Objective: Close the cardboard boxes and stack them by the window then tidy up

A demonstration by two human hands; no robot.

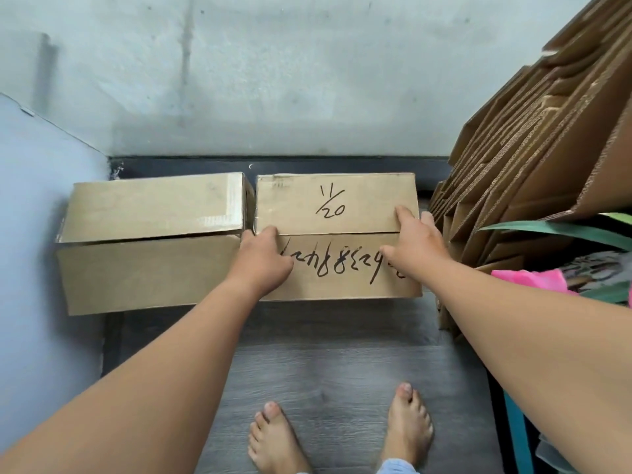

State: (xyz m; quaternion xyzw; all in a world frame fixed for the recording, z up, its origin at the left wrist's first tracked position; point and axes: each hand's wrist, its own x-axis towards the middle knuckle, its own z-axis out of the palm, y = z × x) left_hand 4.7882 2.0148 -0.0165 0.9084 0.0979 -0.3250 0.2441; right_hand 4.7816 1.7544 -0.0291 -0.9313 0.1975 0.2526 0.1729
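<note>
Two closed cardboard boxes stand side by side on the floor against the frosted window. The right box [337,206] carries black handwriting, "11/20" on top. My left hand [265,258] grips its front left top corner, fingers curled over the edge. My right hand [415,242] holds its right end, thumb across the top and fingers round the side. The left box [154,234] has its top flaps folded down, the front flap edge slightly raised; neither hand touches it.
A leaning pile of flattened cardboard [533,159] crowds the right side, with green strips [561,230] and a pink sheet [526,280] below it. A pale panel [37,234] stands on the left. My bare feet [338,436] are on grey wood floor.
</note>
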